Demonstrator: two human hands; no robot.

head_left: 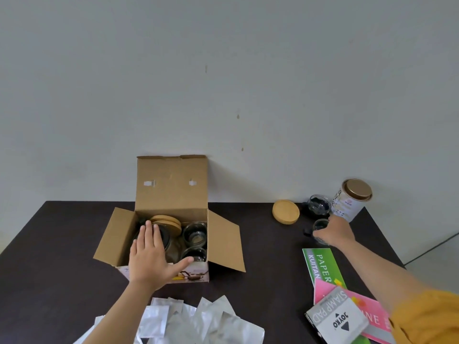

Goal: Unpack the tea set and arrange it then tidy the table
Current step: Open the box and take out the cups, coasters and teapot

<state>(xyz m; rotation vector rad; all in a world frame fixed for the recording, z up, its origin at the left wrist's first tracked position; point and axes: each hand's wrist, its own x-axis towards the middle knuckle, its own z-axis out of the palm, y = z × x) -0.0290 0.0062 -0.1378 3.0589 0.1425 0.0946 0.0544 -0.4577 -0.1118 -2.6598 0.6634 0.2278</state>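
Dark table against a pale wall. Open cardboard box near the middle, flaps spread, back flap upright. Inside: glass teapot on the left under wooden lids, two glass cups stacked along the right side. Left hand flat over the box, fingers straight and spread on top of the teapot, thumb out toward the nearer cup, gripping nothing. Right hand far right, fingers curled round a small glass cup with a black handle standing on the table. Second such cup just behind it, round wooden coaster to its left, tilted tin with a gold lid touching the wall. Silver foil sachets heaped at the near edge. Green and pink paper packs and a grey stamp pad box under the right forearm.
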